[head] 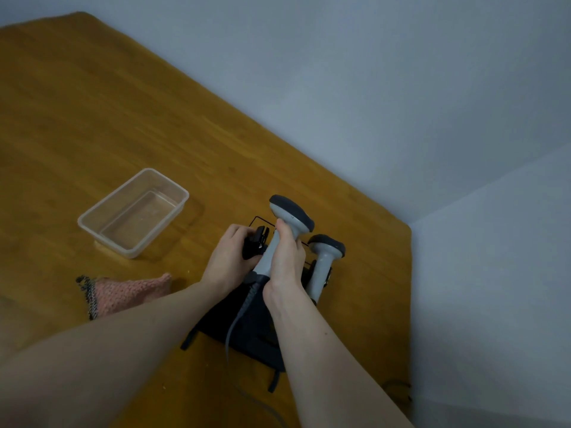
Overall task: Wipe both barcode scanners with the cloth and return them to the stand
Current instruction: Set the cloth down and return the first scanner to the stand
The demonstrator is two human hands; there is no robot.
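Observation:
Two grey barcode scanners with dark heads are at the black stand (247, 332) near the table's right corner. My right hand (285, 261) grips the handle of the nearer scanner (290, 216), holding it upright over the stand's left holder; its grey cable hangs down over the stand. The second scanner (326, 253) sits upright in the stand's right holder. My left hand (228, 257) holds the black clip (256, 244) of the left holder. The pink knitted cloth (123, 293) lies on the table to the left, partly behind my left forearm.
A clear plastic tub (133, 213) stands on the wooden table (92, 118) left of the stand. The table's right edge (409, 288) runs close beside the stand, with a grey wall behind and to the right.

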